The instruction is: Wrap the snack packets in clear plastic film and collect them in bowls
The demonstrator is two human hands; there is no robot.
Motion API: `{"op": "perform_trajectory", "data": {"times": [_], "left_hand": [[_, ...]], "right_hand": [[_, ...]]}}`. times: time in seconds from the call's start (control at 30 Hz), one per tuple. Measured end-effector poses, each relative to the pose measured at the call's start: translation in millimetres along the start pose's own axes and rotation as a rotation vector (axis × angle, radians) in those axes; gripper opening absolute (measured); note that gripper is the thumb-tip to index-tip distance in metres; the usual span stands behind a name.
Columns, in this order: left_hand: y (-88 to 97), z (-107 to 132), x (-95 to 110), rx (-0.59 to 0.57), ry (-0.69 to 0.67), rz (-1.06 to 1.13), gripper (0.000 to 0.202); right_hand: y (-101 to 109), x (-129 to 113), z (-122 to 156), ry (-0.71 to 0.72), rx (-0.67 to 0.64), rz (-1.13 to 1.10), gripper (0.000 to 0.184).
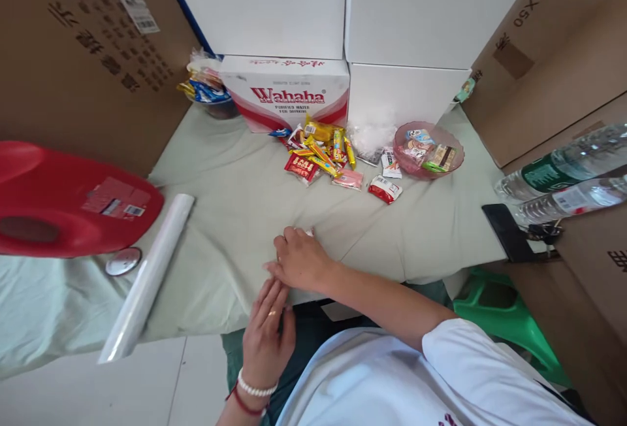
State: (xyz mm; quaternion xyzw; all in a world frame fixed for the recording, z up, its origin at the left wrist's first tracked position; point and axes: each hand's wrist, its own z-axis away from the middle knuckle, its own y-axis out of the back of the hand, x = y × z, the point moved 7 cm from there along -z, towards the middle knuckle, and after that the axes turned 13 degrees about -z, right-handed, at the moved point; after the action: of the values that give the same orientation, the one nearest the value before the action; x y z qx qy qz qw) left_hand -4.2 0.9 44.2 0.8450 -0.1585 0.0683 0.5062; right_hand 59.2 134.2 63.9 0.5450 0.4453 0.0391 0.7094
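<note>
My right hand (301, 259) is on the cloth near the table's front edge, its fingers curled downward. A small pale, pinkish edge of something (309, 232) peeks out behind its knuckles; the rest is covered by the hand. Just below, my left hand (269, 325) lies at the table edge with fingers stretched out, their tips by the right thumb. It shows nothing held. Farther back is a pile of wrapped snacks (323, 150), with a red packet (302, 166), a pink packet (348, 179) and a red-and-white packet (385, 189) in front.
A pink glass bowl (455, 163) holds snack packets. Behind stand a Wahaha box (289, 93) and white boxes. At left are a red jug (73, 200), a round lid (123, 261) and a plastic film roll (149, 276). Water bottles (563, 168) and a black phone (507, 233) are right.
</note>
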Motion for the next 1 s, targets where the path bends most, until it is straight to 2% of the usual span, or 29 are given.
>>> {"op": "perform_trajectory", "data": {"times": [0.1,0.23,0.3,0.37,0.43,0.47,0.53,0.63,0.7,0.77,0.83,0.93,1.0], "left_hand": [[16.2,20.9,-15.0,0.038,0.039,-0.069,0.039],[28.0,21.2,-26.4,0.098,0.106,-0.132,0.026],[31.7,12.6,-28.7,0.150,0.137,-0.131,0.025],[32.4,2.5,-30.7,0.202,0.162,-0.117,0.025],[27.3,-6.6,-34.2,0.230,0.178,-0.098,0.024],[21.9,-10.6,-36.0,0.227,0.176,-0.087,0.023],[7.1,-16.6,-38.3,0.201,0.144,-0.076,0.020],[-12.8,-19.3,-37.4,0.206,0.073,-0.169,0.020],[-19.4,-17.6,-36.1,0.244,0.058,-0.267,0.024],[-22.6,-15.4,-35.7,0.257,0.066,-0.317,0.027],[-23.9,-13.5,-36.4,0.238,0.082,-0.315,0.027],[-23.7,-10.9,-37.2,0.208,0.100,-0.289,0.026],[-23.8,-9.3,-37.2,0.202,0.110,-0.286,0.026]], "right_hand": [[-6.4,-1.4,8.9,0.043,0.013,0.033,0.052],[-1.9,-0.4,12.7,0.027,0.049,0.089,0.025],[14.5,9.4,20.1,-0.004,0.079,0.072,0.026],[44.5,35.4,36.2,-0.099,0.124,-0.033,0.023],[89.2,79.0,61.8,-0.249,0.214,-0.234,0.021],[117.6,105.4,77.0,-0.317,0.298,-0.355,0.023],[180.9,161.2,105.9,-0.396,0.496,-0.551,0.039],[275.8,245.5,139.2,-0.497,0.895,-0.651,0.049],[315.4,291.9,146.1,-0.622,1.071,-0.642,0.042],[333.9,321.7,139.1,-0.731,1.123,-0.559,0.027],[338.0,334.2,123.8,-0.799,1.057,-0.377,0.013],[335.8,331.6,103.0,-0.832,0.905,-0.094,0.025],[341.0,322.6,94.5,-0.827,0.876,0.005,0.025]]}}
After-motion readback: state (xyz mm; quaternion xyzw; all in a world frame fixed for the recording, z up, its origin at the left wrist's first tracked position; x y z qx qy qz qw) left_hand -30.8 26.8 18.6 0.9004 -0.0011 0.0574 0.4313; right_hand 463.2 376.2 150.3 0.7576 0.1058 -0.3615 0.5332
